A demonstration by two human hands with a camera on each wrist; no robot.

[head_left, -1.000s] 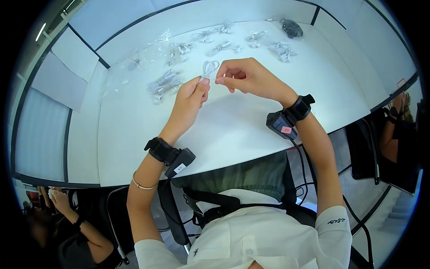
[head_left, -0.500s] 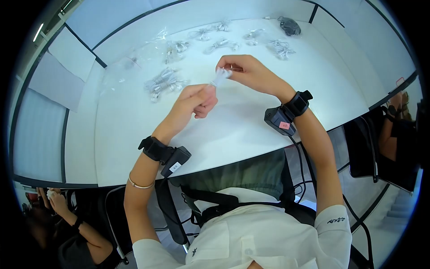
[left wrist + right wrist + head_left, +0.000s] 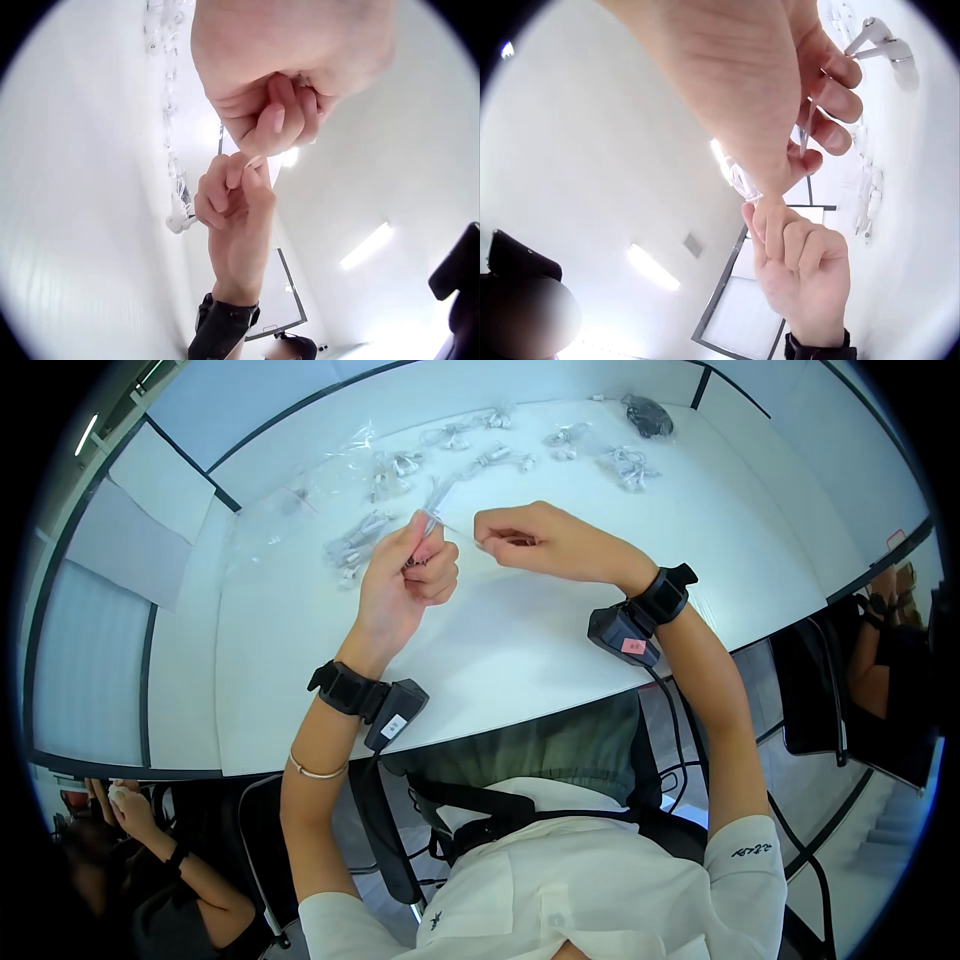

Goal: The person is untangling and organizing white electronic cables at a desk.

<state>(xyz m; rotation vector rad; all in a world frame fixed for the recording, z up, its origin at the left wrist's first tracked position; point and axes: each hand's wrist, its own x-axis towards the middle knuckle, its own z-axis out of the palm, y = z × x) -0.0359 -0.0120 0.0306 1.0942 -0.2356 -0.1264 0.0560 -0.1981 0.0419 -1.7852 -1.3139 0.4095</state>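
Observation:
My left hand (image 3: pixel 410 575) grips a looped bundle of white wired earphones (image 3: pixel 437 495), its loops sticking up above the thumb. From the bundle a thin white cable runs across to my right hand (image 3: pixel 550 540), whose thumb and fingers pinch it. In the right wrist view two white earbuds (image 3: pixel 892 51) stick out beyond the curled right fingers (image 3: pixel 838 97), their stems toward the fingers. Within the left fist the lower part of the bundle is hidden. Both hands are held above the white table (image 3: pixel 520 650), a short gap apart.
Several bundled white cables lie along the far side of the table, among them a pile (image 3: pixel 358 545) beyond the left hand and a bundle (image 3: pixel 628 468) at right. Clear plastic (image 3: pixel 345 465) lies at back left, a dark bundle (image 3: pixel 648 417) at back right. Low white panels (image 3: pixel 820 490) border the table.
The left hand has turned and moved left, carrying the bundle away from the right hand. The bundle's loops, by the right fingers half a second ago, now stand apart with cable stretched between.

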